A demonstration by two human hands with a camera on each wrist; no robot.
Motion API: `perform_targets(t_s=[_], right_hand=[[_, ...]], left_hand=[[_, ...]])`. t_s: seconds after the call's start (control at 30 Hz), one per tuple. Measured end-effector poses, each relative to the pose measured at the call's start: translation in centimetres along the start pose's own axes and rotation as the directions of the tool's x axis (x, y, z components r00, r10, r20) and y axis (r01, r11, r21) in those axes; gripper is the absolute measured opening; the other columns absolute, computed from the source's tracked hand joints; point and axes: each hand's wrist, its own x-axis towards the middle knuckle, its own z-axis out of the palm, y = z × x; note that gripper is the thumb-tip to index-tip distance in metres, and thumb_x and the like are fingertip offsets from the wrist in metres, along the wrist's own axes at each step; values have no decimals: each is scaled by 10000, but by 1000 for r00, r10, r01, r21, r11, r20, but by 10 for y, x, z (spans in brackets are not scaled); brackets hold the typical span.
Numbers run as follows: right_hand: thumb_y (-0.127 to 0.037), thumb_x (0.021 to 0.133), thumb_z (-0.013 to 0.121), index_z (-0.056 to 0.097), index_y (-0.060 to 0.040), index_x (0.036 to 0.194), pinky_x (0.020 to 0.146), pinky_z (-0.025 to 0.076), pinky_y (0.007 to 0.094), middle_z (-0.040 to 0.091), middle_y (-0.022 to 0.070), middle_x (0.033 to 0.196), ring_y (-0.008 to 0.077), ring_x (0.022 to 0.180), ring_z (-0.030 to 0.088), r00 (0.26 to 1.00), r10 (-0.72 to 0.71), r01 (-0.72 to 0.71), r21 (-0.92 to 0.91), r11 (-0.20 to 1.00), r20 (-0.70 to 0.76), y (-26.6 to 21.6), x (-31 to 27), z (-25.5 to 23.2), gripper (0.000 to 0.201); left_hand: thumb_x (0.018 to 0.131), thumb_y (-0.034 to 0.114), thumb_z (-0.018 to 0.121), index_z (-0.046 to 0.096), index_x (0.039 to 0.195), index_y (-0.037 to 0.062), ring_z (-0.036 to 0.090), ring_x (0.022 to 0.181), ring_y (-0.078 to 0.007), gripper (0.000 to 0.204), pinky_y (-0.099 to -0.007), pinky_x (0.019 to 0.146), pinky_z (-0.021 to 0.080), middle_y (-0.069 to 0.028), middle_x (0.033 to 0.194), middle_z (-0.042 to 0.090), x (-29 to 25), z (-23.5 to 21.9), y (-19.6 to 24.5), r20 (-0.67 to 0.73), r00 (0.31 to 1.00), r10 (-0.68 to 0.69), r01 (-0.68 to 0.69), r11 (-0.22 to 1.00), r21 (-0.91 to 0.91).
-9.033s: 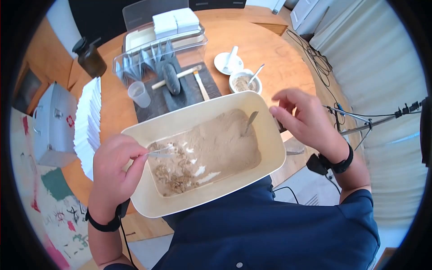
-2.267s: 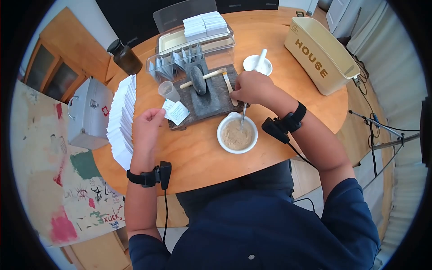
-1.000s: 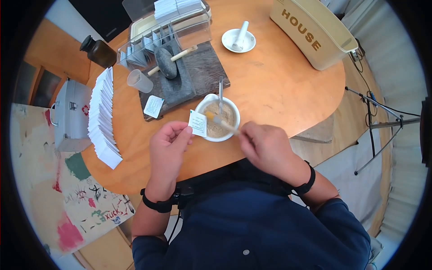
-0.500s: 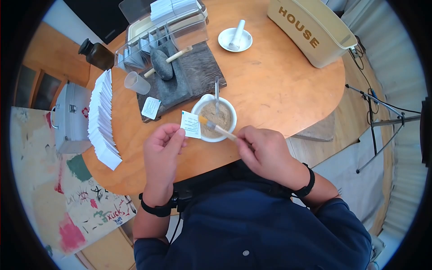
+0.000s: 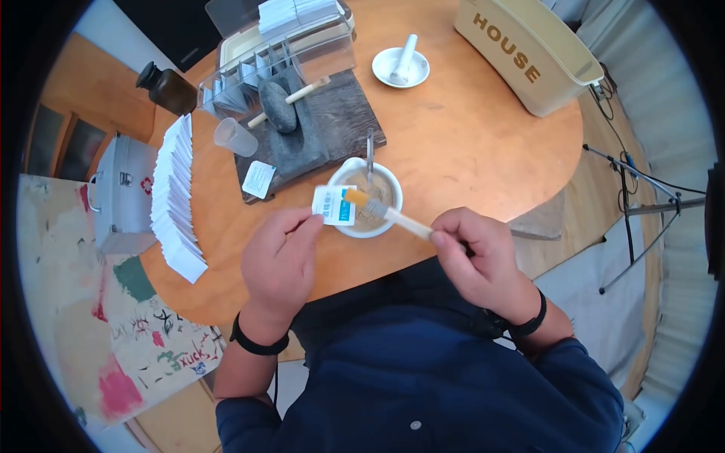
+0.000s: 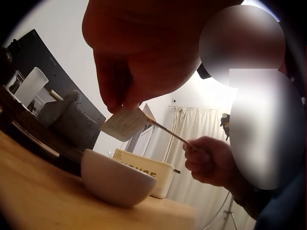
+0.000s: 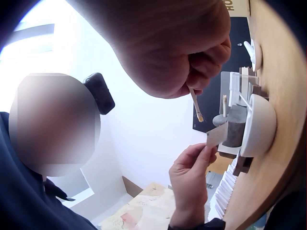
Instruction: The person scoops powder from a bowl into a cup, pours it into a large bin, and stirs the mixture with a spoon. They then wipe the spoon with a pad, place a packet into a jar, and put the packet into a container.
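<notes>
In the head view my left hand [image 5: 281, 260] pinches a small white alcohol pad sachet [image 5: 327, 205] with blue print by its edge. My right hand [image 5: 483, 257] holds a flat brush [image 5: 408, 224] by its pale handle, and the orange bristles overlap the sachet in this view. Below both is a white bowl [image 5: 398, 189] of light brown powder [image 5: 384, 190], with a metal handle [image 5: 370, 155] standing up out of it. The left wrist view shows the sachet [image 6: 125, 124] held above the bowl [image 6: 115, 179]. A second sachet [image 5: 258, 180] lies at the dark board's corner.
A dark board [image 5: 355, 113] bears a stone grinding wheel [image 5: 278, 107] with a wooden axle. Around it stand a plastic cup [image 5: 236, 137], a brown bottle [image 5: 168, 89] and folded white papers [image 5: 174, 200]. Farther off are a pestle [image 5: 405, 60] on a saucer and the cream HOUSE tub [image 5: 513, 57].
The cream tub has moved from the lap to the far right, and the bowl nearer. My right hand has taken the brush, my left the sachet, which now shows its blue-printed face.
</notes>
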Motion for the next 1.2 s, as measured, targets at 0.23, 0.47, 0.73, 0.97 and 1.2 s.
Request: perform_targets(t_s=[0.23, 0.47, 0.73, 0.97, 1.2], right_hand=[[-72, 895, 641, 643, -34, 869, 521, 470, 355, 602, 97, 628, 255, 547, 614, 993, -41, 60, -179, 982, 110, 3, 8, 14, 46], [-94, 908, 634, 640, -20, 905, 513, 480, 370, 599, 104, 606, 266, 524, 614, 987, -125, 141, -180, 973, 98, 10, 9, 20, 74], [-116, 923, 628, 645, -27, 906, 522, 484, 377, 604, 115, 612, 288, 549, 625, 999, -37, 40, -153, 987, 26, 15, 12, 19, 91], [-105, 911, 626, 650, -40, 894, 556, 496, 390, 616, 128, 665, 299, 597, 638, 998, 61, -56, -190, 980, 23, 15, 10, 18, 71], [-93, 912, 628, 649, -44, 890, 525, 474, 372, 596, 125, 631, 293, 561, 618, 995, -71, 83, -196, 977, 69, 13, 4, 15, 57]], left_hand=[[728, -103, 681, 713, 964, -34, 694, 863, -290, 248, -344, 730, 572, -143, 992, 686, 0, 5, -7, -44, 992, 119, -118, 993, 25], [717, -107, 681, 711, 939, -47, 696, 861, -289, 232, -348, 729, 577, -147, 983, 692, -1, 7, -10, -10, 988, 151, -151, 988, -4], [717, -97, 684, 712, 933, -44, 699, 853, -288, 224, -347, 715, 579, -150, 979, 694, -3, 7, -10, 16, 987, 160, -160, 987, -20], [722, -101, 674, 713, 932, -40, 699, 851, -286, 223, -347, 714, 580, -148, 976, 696, -4, 7, -11, 24, 987, 159, -159, 987, -20], [726, -97, 686, 709, 920, -30, 699, 836, -293, 206, -354, 702, 583, -149, 974, 696, -8, 4, -13, -5, 994, 111, -111, 994, -22]])
